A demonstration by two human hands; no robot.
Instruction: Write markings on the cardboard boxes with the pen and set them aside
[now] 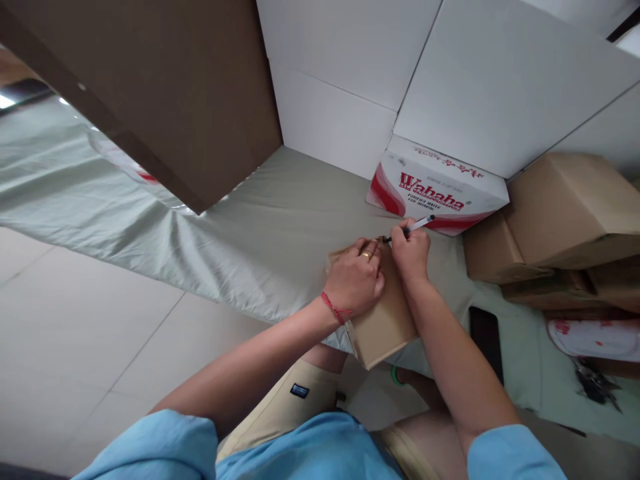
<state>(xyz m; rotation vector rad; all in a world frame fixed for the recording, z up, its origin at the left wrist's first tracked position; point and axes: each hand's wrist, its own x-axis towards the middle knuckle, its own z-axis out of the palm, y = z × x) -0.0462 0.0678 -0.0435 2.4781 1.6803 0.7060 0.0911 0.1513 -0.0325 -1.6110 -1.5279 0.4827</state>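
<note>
A small brown cardboard box (385,327) lies at the table's near edge in front of me, tilted in view. My left hand (356,275), with a gold ring and a red string bracelet, is closed over the box's top, its fingers bent at the far edge. In my right hand (411,252) is a pen (420,225), gripped near its lower end. The pen's dark tip points at the box's far edge, close to my left fingertips. Whatever lies right under those fingertips is hidden.
Behind the hands stands a red-and-white Wahaha carton (440,187) against white panels (340,120). Brown boxes (575,207) are stacked at the right. A black phone (486,340) and keys (595,383) lie there too. A large brown board (190,87) rises at the left from the cloth-covered table (280,220).
</note>
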